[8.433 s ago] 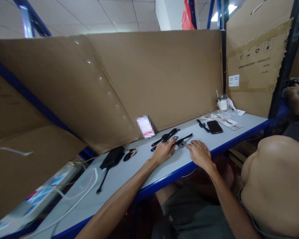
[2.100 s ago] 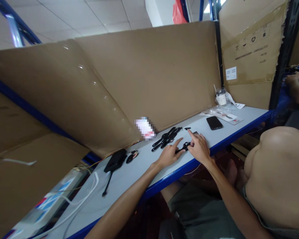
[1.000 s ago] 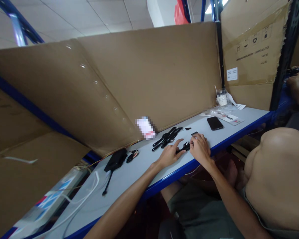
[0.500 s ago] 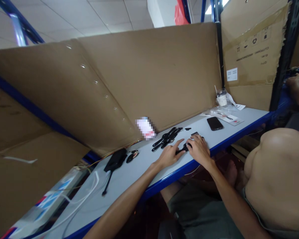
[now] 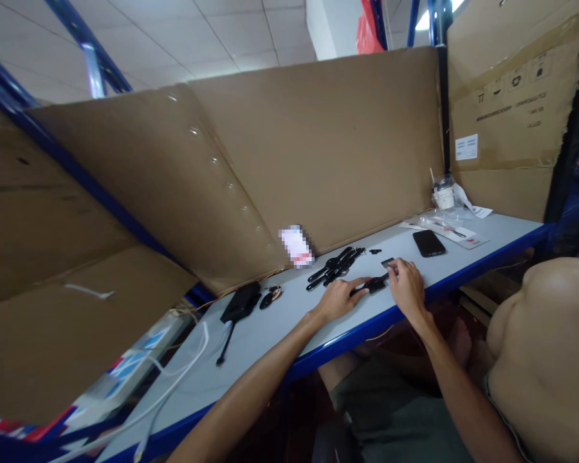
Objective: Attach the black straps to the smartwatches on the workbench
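Observation:
A black wristwatch point(image 5: 377, 283) with a dark strap lies across the near part of the table. My left hand point(image 5: 338, 299) grips the left end of its strap, index finger stretched along it and thumb below. My right hand point(image 5: 408, 286) is closed in a pinch at the watch's other end; the fingers partly hide what they hold there. Just behind the right fingertips lies a small dark flat piece point(image 5: 387, 262). Several more black watches point(image 5: 335, 267) lie in a bunch farther back, with a small black part point(image 5: 375, 251) to their right.
A black phone point(image 5: 428, 243) lies to the right, before plastic packaging point(image 5: 444, 225) and a cup point(image 5: 444, 196). A lit, blurred screen point(image 5: 296, 246) leans on the cardboard wall point(image 5: 318, 148). Leftward are a black box with a cable point(image 5: 241, 302), small round parts point(image 5: 270, 298) and white cables point(image 5: 193, 360).
My right hand has drawn back to the right, off the watch's middle, so its dark body shows. My left index finger has come down onto the strap. The camera view has swung left.

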Available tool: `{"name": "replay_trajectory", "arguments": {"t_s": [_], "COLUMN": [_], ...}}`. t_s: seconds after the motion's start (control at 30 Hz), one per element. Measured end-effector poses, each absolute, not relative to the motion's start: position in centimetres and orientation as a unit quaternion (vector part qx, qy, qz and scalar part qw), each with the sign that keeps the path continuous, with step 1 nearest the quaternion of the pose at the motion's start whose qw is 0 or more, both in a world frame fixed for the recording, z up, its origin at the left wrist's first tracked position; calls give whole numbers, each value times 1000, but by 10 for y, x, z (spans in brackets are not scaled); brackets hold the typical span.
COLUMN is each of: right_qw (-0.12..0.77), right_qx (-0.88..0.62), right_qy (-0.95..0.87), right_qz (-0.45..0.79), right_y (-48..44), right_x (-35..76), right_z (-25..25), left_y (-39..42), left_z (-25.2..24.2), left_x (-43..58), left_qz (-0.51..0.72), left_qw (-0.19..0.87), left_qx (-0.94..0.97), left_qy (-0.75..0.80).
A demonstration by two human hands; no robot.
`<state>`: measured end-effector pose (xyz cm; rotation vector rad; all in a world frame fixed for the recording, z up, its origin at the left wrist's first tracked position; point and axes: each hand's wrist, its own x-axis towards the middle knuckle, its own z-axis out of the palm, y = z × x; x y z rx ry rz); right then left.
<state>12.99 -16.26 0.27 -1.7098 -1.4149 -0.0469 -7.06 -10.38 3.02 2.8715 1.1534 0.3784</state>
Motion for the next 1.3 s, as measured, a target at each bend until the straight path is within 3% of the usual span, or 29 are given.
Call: {"name": "replay_trajectory", "arguments": {"t_s": [0.33,0.63,1.3], "right_qw": [348,361,349], "right_qx": [-710,-696,-697], "right_qy": [-612,-621,-626], "right_qz": [-16,-14,-15], "right_y": [-168,-168,-170], "right_x": [142,139,138], "right_z": [10,11,13], "left_y": [-96,-82,-60], "left_z": [31,28,39], "left_x": [-73,-82,-106], "left_qz": [136,201,223], "left_qw": [-6,-47,-104], "left_qx": [882,839,797], "left_qy": [451,503,552]}}
